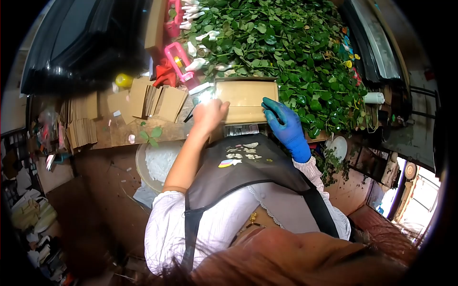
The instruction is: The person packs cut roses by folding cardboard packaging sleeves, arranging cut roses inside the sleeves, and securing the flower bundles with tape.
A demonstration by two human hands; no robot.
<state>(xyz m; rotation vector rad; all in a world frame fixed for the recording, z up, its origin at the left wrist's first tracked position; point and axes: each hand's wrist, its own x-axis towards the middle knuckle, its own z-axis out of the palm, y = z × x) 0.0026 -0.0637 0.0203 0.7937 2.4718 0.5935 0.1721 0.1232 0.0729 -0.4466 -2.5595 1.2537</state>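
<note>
A shallow brown cardboard tray lies at the near edge of the table in front of my apron. My bare left hand is at the tray's left side with its fingers curled closed; whatever they hold, if anything, is hidden. A bright glare lies just above its knuckles. Wearing a blue glove, my right hand rests by the tray's right edge, fingers stretched and thumb a little apart. Leafy green rose stems are heaped behind the tray. White-wrapped flower heads poke out on the heap's left.
Pink tape dispensers stand left of the stems. Flat cardboard pieces and a yellow tape roll lie farther left. Black sheeting is stacked at the back left. Below the table edge is a pale tub.
</note>
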